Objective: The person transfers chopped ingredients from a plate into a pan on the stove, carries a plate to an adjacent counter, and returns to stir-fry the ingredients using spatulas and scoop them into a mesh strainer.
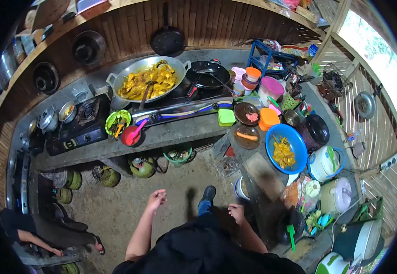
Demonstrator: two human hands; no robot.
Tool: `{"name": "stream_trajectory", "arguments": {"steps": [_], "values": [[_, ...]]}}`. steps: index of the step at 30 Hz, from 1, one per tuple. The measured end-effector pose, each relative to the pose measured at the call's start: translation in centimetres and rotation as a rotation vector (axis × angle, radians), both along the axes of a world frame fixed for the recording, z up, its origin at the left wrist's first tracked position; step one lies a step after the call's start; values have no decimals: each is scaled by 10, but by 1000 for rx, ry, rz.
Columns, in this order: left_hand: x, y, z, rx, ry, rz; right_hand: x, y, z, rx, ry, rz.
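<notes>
Black shirt (pixel 200 251) fills the bottom centre. Above it, right of centre, a bucket (pixel 240 188) is near the right hand (pixel 236 213), loosely curled and empty. The left hand (pixel 156 201), empty, fingers half bent, hovers over the floor (pixel 116 205). At right, a blue basin (pixel 302 160) holds yellow food (pixel 284 153); upper left of centre, a wok (pixel 116 81) holds more.

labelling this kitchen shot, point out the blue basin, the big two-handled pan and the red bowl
blue basin (pixel 302 147): head view, on its inner wall at the right
big two-handled pan (pixel 120 76): head view, on the bare metal at its left
red bowl (pixel 125 137): head view, on its left side
</notes>
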State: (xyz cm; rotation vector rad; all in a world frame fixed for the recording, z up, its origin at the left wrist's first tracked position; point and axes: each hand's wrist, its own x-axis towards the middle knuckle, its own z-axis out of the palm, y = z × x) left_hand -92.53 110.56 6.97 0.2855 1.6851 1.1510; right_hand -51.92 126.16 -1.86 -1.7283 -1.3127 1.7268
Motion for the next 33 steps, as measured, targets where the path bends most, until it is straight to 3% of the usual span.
{"name": "stream_trajectory", "arguments": {"steps": [8, 13, 15, 22, 26, 33], "values": [[-38, 216, 61, 158, -16, 71, -92, 250, 45, 458, -7, 194], [-59, 320, 87, 197, 5, 131, -152, 362, 80, 663, -128, 315], [-68, 353, 103, 215, 6, 127, -177, 401, 69, 766, -84, 330], [-93, 428, 133, 150, -33, 96, -258, 472, 89, 827, -99, 322], [-107, 448, 132, 68, -30, 116, -293, 501, 81, 902, -162, 379], [-109, 468, 114, 143, 33, 82, -328, 531, 69, 905, -330, 447]]}}
